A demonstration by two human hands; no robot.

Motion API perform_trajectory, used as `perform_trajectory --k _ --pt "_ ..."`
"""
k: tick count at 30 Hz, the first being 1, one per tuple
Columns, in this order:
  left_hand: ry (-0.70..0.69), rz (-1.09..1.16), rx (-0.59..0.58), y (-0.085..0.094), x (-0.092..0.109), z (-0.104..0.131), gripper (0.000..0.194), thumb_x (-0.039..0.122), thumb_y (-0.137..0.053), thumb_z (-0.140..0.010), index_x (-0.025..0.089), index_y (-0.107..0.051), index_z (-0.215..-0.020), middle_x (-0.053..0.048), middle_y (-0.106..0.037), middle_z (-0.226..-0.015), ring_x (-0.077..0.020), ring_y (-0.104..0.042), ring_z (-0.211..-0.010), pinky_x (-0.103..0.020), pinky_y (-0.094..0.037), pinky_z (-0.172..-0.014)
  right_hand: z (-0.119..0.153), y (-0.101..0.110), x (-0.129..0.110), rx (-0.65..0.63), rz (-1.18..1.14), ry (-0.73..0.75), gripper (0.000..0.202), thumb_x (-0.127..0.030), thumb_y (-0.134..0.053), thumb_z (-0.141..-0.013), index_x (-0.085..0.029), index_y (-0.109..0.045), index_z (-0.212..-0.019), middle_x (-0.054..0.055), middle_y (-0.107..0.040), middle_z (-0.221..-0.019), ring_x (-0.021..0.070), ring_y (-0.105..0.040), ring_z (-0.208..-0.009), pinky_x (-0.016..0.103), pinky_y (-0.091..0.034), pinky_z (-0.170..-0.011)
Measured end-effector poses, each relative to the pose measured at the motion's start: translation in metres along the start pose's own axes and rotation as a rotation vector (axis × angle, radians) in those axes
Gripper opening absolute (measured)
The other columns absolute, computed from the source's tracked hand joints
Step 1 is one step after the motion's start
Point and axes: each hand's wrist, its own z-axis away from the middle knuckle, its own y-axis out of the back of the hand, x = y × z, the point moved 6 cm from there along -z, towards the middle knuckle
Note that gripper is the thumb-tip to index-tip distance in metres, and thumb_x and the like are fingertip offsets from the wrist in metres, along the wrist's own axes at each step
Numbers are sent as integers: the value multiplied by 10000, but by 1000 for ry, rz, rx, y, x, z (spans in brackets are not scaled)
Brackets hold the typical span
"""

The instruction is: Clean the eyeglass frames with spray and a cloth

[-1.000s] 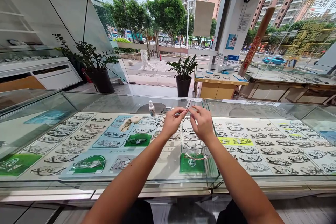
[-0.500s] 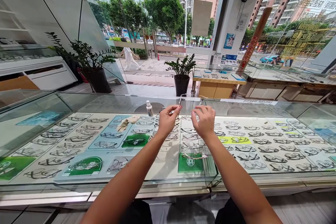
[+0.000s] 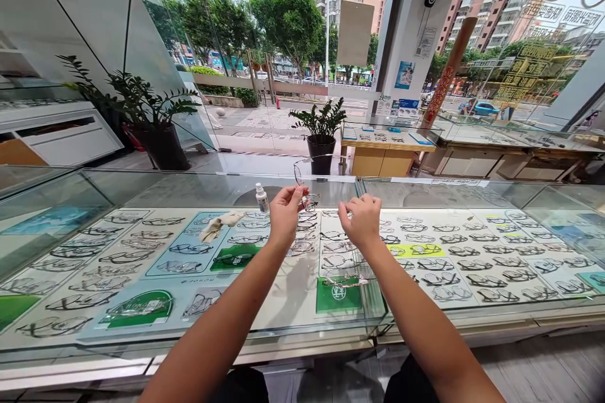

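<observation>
My left hand point(image 3: 284, 217) is closed, its thumb and fingers pinching a thin-framed pair of eyeglasses point(image 3: 297, 172) above the glass counter. One rim stands up over the fingertips, and a slim temple seems to stretch to the right. Part of the frame is hidden by the hand. To the right, apart from the glasses, my right hand point(image 3: 363, 221) hovers with fingers curled in and thumb close to them; whether anything small is between them cannot be seen. A small white bottle point(image 3: 261, 198) and a crumpled beige cloth point(image 3: 221, 225) rest on the counter left of my left hand.
Beneath the glass top point(image 3: 208, 192) of the display case lie rows of eyeglasses point(image 3: 489, 281) and a green card point(image 3: 338, 296). Beyond the counter stand a potted plant point(image 3: 321, 154), a larger one point(image 3: 163, 145) at left, and a wooden display table point(image 3: 378, 160).
The eyeglasses have turned in my left hand, so a rim now faces me. My right fingers have curled in more. The view has shifted slightly, and a passer-by outside is gone from sight.
</observation>
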Motion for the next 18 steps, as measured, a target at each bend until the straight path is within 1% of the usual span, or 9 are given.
perform_trajectory --k 1,2,4,6,7,9,12,15,18 --pt "-3 -18 -23 -2 0 1 434 579 -829 -792 179 -724 -924 -102 -762 -1046 -220 -712 -988 -366 -622 -821 0 1 -1 2 -1 -3 394 -324 -572 -1036 -217 -703 -681 67 -710 -716 244 -495 -811 461 -302 -838" --pt "-8 -44 -53 -5 -1 3 428 578 -826 -799 181 -732 -929 -101 -766 -1041 -226 -713 -990 -369 -617 -829 0 2 -2 4 -7 -7 333 -337 -586 -1029 -216 -737 -757 73 -732 -778 253 -516 -842 462 -308 -848" --pt "-28 -102 -132 -13 -4 8 407 567 -817 -815 186 -749 -939 -99 -770 -1042 -236 -712 -992 -373 -603 -844 0 5 -7 2 -41 -10 219 -375 -628 -1002 -212 -775 -1001 94 -767 -975 278 -561 -945 462 -327 -881" --pt "-57 -141 -202 -20 -7 12 374 547 -817 -821 190 -762 -920 -100 -769 -1064 -248 -705 -1028 -381 -589 -881 1 5 -14 -21 -109 -9 304 -404 -656 -980 -212 -734 -1202 108 -756 -1145 293 -585 -1042 451 -353 -911" --pt "-67 -146 -229 -23 -8 14 360 538 -823 -817 191 -766 -897 -103 -766 -1085 -256 -700 -1060 -386 -582 -907 2 4 -17 -41 -147 -10 332 -406 -655 -980 -214 -716 -1244 107 -748 -1184 292 -592 -1065 442 -366 -917" --pt "-58 -124 -271 -28 -12 18 351 530 -839 -798 190 -768 -847 -114 -756 -1144 -272 -687 -1125 -397 -573 -946 3 1 -22 -82 -217 -15 312 -390 -639 -991 -216 -708 -1241 99 -749 -1189 282 -606 -1068 421 -389 -914" --pt "49 -63 -301 -31 -17 20 366 539 -871 -755 189 -783 -816 -135 -737 -1252 -286 -691 -1139 -405 -585 -923 4 -4 -25 -118 -293 -25 250 -353 -624 -1006 -211 -718 -1189 90 -770 -1147 277 -625 -1052 403 -408 -899" --pt "155 -13 -327 -32 -20 22 357 528 -907 -715 199 -811 -818 -142 -713 -1354 -300 -705 -1134 -415 -597 -900 5 -5 -24 -97 -371 -42 216 -324 -607 -1019 -204 -724 -1155 87 -789 -1129 276 -638 -1045 403 -426 -906" --pt "172 4 -377 -34 -17 23 335 518 -896 -740 212 -838 -861 -148 -698 -1402 -335 -695 -1196 -458 -596 -945 4 -4 -21 -68 -442 -67 203 -324 -602 -1025 -209 -735 -1126 87 -799 -1114 274 -653 -1031 408 -447 -922"
